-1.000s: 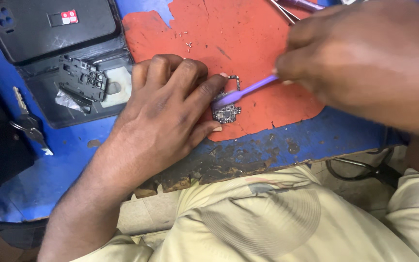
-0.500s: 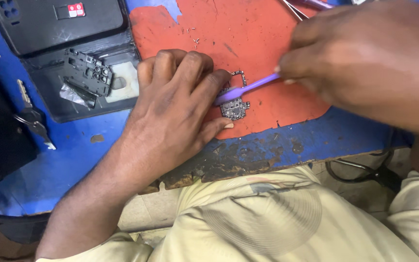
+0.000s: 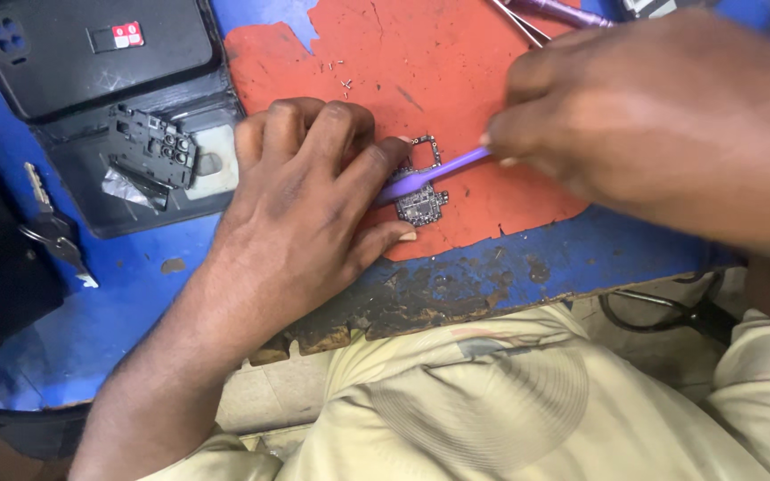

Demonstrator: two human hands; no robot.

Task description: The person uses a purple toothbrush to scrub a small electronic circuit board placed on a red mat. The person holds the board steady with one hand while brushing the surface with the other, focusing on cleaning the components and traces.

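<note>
Pressing down on the small circuit board (image 3: 420,203), the left hand (image 3: 300,214) lay flat on the red mat (image 3: 456,80), its fingers (image 3: 376,169) spread and resting against the board's near edge. The right hand (image 3: 643,125) had its fingers closed around a purple brush (image 3: 429,175), whose head touched the board. Beyond the mat's far-left corner lay a dark phone back cover (image 3: 91,49), with an opened phone frame (image 3: 149,151) just beside the mat on the blue worktop (image 3: 581,254).
</note>
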